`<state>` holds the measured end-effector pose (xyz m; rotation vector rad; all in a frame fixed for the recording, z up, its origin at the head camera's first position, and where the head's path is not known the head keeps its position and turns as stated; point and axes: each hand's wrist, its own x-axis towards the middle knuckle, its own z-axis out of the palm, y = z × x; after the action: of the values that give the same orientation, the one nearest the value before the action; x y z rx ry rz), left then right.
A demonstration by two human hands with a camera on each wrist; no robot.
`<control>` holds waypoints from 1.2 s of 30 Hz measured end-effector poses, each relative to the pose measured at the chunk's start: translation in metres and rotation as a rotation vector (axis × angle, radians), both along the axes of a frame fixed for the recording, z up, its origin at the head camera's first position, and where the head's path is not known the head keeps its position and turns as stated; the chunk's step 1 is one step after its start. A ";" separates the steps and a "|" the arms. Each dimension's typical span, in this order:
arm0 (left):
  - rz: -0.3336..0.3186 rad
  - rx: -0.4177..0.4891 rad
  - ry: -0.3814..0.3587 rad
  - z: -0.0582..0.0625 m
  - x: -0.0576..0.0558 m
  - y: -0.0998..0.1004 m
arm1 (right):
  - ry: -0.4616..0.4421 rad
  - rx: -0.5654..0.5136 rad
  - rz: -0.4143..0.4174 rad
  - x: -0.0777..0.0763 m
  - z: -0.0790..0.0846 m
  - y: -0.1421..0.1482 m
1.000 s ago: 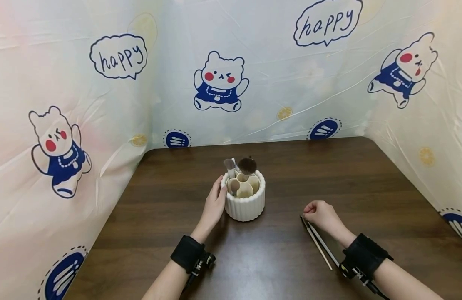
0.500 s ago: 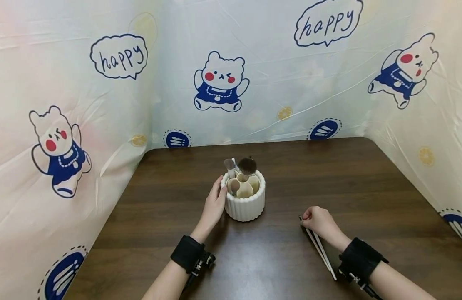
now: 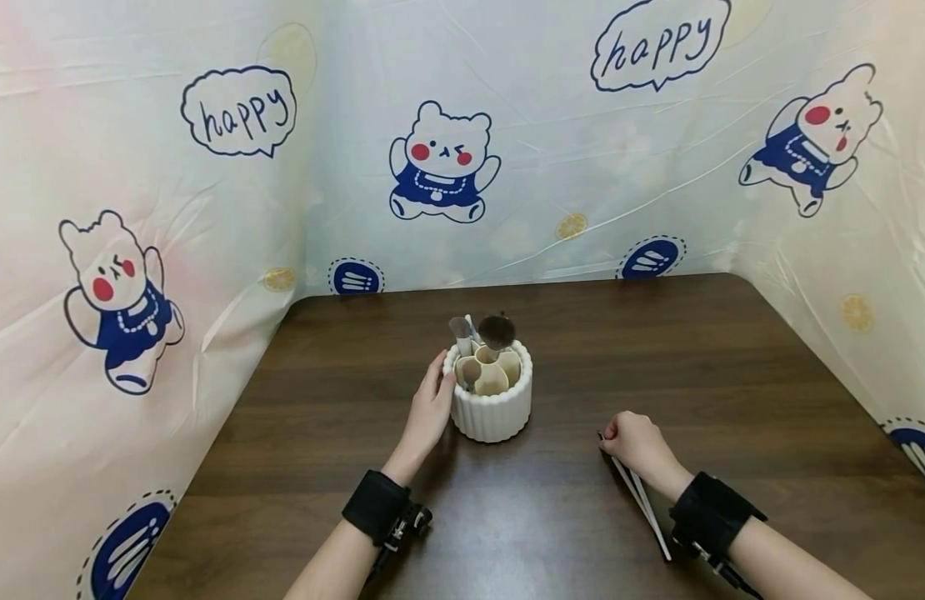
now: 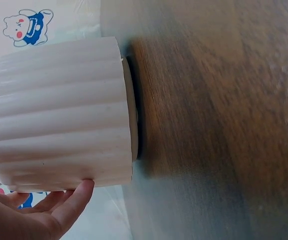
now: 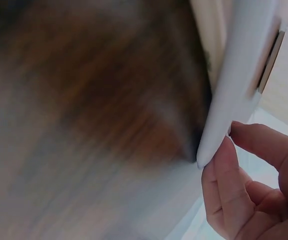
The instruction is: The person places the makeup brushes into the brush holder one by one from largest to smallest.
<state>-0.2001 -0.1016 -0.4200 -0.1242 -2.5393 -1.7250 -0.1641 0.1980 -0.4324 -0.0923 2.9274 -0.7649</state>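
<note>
In the head view, my left hand (image 3: 427, 412) holds the left side of a white ribbed makeup brush holder (image 3: 492, 417) standing upright on the table. The left wrist view shows fingertips (image 4: 86, 186) against the holder's wall (image 4: 64, 120). Inside its round compartments are several makeup brushes, including a fluffy dark one (image 3: 497, 332). To the right, my right hand (image 3: 641, 446) pinches one of two slim, light-handled makeup brushes (image 3: 652, 512) lying close together. In the right wrist view, thumb and index finger meet beside a white handle (image 5: 236, 70); their exact contact is partly hidden.
The dark wooden table (image 3: 342, 333) reaches back to a printed curtain (image 3: 552, 150) with bears and "happy" bubbles. This curtain encloses the back and both sides. Each wrist wears a black strap (image 3: 376, 506) with a small camera.
My right hand has shifted slightly toward me and left, and the two slim brushes now lie closer together. My left hand and the brush holder have stayed put.
</note>
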 end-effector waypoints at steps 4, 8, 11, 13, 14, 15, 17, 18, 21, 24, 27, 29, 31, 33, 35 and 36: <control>0.003 -0.006 0.003 0.000 0.000 0.000 | -0.016 -0.006 -0.001 0.000 0.001 0.000; 0.009 -0.008 0.006 0.000 0.000 0.000 | -0.033 -0.037 -0.002 -0.001 0.002 0.002; 0.017 -0.010 0.011 -0.001 0.000 0.000 | -0.051 -0.074 -0.005 -0.002 0.005 0.003; 0.021 -0.009 0.013 -0.001 -0.001 0.000 | -0.057 -0.091 -0.009 -0.003 0.007 0.004; 0.022 -0.007 0.014 -0.001 0.000 0.001 | -0.059 -0.101 -0.011 -0.003 0.009 0.004; 0.021 -0.006 0.015 -0.001 0.000 0.001 | -0.059 -0.112 -0.012 -0.004 0.011 0.005; 0.019 -0.004 0.014 0.000 0.000 0.001 | -0.064 -0.134 -0.016 -0.005 0.016 0.006; 0.019 -0.002 0.014 0.000 0.000 0.001 | -0.067 -0.142 -0.018 -0.006 0.019 0.007; 0.016 -0.006 0.014 -0.001 0.000 0.000 | -0.051 -0.166 -0.030 -0.009 0.029 0.009; 0.017 -0.002 0.010 0.000 0.000 0.000 | -0.016 -0.178 -0.050 -0.015 0.041 0.010; 0.017 0.001 0.004 0.001 0.001 0.001 | 0.047 -0.180 -0.066 -0.023 0.054 0.011; 0.015 -0.001 0.002 0.001 0.001 0.001 | 0.084 -0.191 -0.073 -0.027 0.065 0.011; 0.010 -0.001 0.002 0.001 0.001 0.000 | 0.133 -0.201 -0.079 -0.031 0.076 0.011; 0.005 0.000 -0.001 0.001 0.001 0.000 | 0.182 -0.214 -0.085 -0.034 0.087 0.009; 0.004 -0.001 -0.001 0.001 0.002 0.000 | 0.227 -0.228 -0.091 -0.036 0.097 0.007; 0.004 -0.002 -0.001 0.001 0.002 0.000 | 0.251 -0.235 -0.094 -0.038 0.102 0.006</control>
<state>-0.1983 -0.1012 -0.4188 -0.1180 -2.5398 -1.7221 -0.2017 0.2039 -0.3304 -0.0762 3.0773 -1.1920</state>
